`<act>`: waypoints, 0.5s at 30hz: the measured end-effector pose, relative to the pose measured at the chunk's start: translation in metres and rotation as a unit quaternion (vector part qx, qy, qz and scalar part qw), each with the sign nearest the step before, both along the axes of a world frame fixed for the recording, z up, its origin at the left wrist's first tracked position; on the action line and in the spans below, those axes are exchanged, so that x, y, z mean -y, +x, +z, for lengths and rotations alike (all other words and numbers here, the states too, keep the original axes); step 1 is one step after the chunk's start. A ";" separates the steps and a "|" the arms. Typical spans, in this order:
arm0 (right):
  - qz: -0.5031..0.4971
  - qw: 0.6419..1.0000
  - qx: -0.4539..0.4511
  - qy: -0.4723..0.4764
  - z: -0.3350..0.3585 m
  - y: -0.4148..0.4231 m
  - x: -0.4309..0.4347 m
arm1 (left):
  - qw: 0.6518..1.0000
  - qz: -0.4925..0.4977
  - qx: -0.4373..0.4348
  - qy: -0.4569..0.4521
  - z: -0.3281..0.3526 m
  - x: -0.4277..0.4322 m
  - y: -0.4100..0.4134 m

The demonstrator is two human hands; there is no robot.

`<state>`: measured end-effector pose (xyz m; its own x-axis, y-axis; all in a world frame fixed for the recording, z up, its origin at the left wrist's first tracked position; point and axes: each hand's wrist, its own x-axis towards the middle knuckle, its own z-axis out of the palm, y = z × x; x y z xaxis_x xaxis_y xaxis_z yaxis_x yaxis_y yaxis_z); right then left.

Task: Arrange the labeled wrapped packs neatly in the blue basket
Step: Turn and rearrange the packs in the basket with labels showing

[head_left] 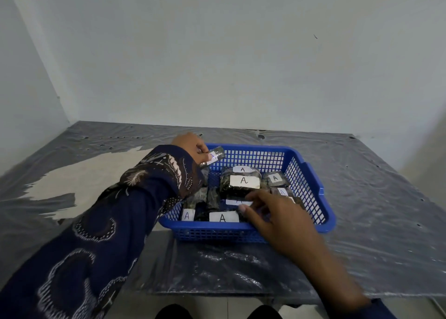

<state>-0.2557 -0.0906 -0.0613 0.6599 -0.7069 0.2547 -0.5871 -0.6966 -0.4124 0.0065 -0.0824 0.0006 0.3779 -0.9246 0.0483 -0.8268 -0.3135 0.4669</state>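
The left hand is raised over the far left corner of the blue basket. It pinches a small wrapped pack by its white label. Left of this hand the worktop lies open under shiny plastic. Between the two hands, packs marked A cover the basket floor, and one big pack sits on top. The right hand reaches in over the near rim. Its spread fingers touch a flat pack, but it is not clear if they grip it. Right of this hand a few side packs lie by the right wall, with open worktop past it.
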 end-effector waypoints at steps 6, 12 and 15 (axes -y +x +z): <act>-0.040 0.995 0.007 -0.091 -0.011 0.000 -0.008 | 0.991 0.083 0.039 0.099 -0.024 0.040 0.004; -0.042 0.992 -0.007 -0.119 -0.014 0.001 -0.010 | 0.968 0.147 0.150 0.138 -0.044 0.055 -0.009; -0.051 0.989 -0.012 -0.136 -0.017 0.002 -0.010 | 0.965 0.125 0.188 0.133 -0.055 0.057 -0.009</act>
<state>-0.2537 -0.0808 -0.0786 0.5971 -0.6778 0.4290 -0.6673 -0.7165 -0.2032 -0.0028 -0.1399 -0.0543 0.5933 -0.8050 -0.0009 -0.8047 -0.5932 0.0245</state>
